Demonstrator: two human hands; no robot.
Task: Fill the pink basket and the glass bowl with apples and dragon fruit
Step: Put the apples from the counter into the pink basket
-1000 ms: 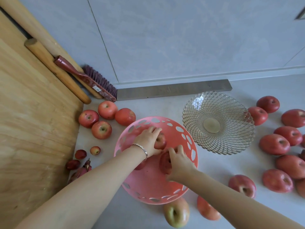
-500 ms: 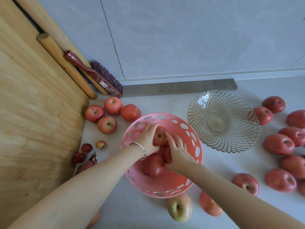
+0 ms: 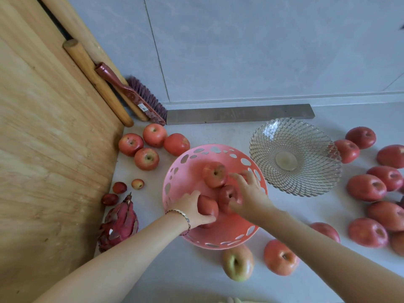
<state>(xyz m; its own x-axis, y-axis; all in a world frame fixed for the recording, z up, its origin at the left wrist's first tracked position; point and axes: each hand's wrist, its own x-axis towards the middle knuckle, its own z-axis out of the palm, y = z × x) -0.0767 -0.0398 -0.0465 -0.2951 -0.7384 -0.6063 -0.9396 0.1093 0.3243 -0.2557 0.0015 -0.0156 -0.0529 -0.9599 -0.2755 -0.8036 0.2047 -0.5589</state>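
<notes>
The pink basket [image 3: 196, 150] stands mid-counter with three apples in it. My left hand [image 3: 189, 207] grips the nearest apple [image 3: 207, 207] at the basket's near left. My right hand [image 3: 249, 193] lies with fingers spread over the middle apple [image 3: 227, 195], touching it. A third apple [image 3: 214, 174] sits free at the far side. The glass bowl [image 3: 295, 157] stands to the right of the basket with nothing in it. A dragon fruit [image 3: 119, 221] lies to the left of the basket. Loose apples lie at the far left [image 3: 146, 158], right [image 3: 366, 186] and front [image 3: 238, 262].
A big wooden board [image 3: 43, 149] fills the left side. A rolling pin [image 3: 98, 82] and a red brush [image 3: 135, 97] lean in the back corner beside a metal bar [image 3: 240, 113] along the wall. Three small fruits [image 3: 119, 187] lie by the board.
My left hand left the far apple and came back to grip the nearest one. My right hand shifted right over the middle apple. The view swung left, showing the dragon fruit in full.
</notes>
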